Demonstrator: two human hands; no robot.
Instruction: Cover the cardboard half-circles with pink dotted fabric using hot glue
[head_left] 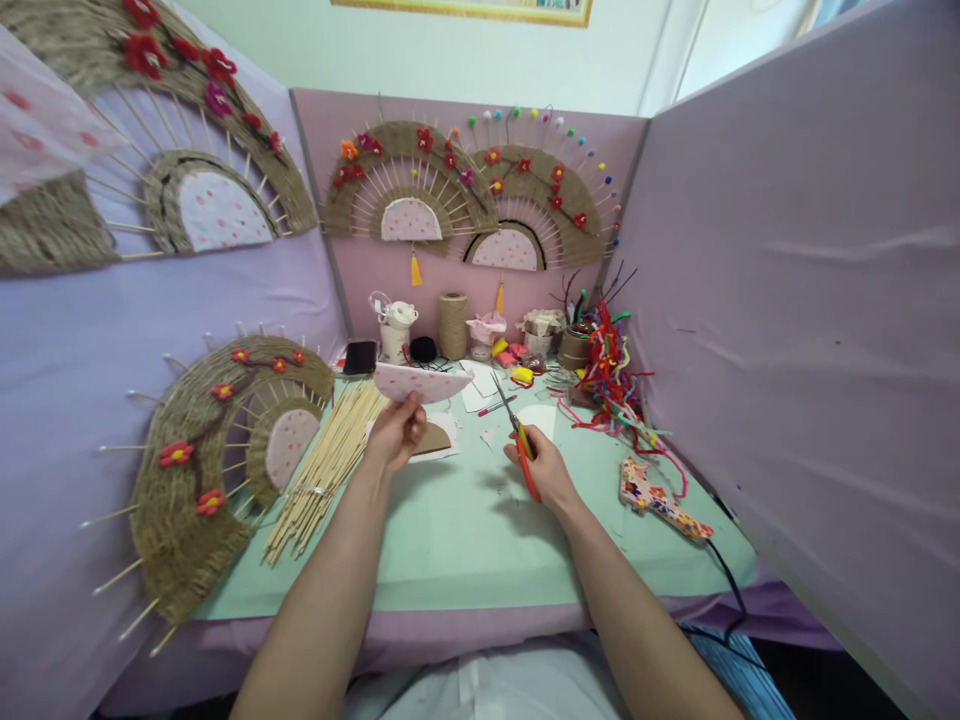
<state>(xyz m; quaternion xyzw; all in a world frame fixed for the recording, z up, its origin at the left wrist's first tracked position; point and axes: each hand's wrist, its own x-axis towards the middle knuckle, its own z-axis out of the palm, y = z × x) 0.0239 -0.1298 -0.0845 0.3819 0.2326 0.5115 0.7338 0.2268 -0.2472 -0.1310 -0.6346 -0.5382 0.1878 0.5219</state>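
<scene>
Head view: pinches the lower edge of a dotted half-round piece (424, 383) between thumb and fingers of the left hand (397, 432), raised above the green tabletop (450, 560); probably takes it low to leave the remaining outline free. Grasps orange-handled scissors (517, 430) in the right hand (546, 466), pointed away from the body, apart from the piece. Cannot make out any gap between the blades (too fine at this range).

Just beside the left hand, finds a brown half-round (433, 438) on a white sheet (448, 452), apparently set close for easy reach. Farther left, notes a bundle of thin sticks (322, 475), laid lengthwise, bound with a band, presumably against rolling. To the right, a flower-patterned tool (664, 500) (likely a glue gun), parked well apart, perhaps to spare the work from its black cord (729, 575). At the back, an upright twine spool (452, 327), likely for compactness. Beyond, decorated fans (409, 215) against the panel, probably for display.
</scene>
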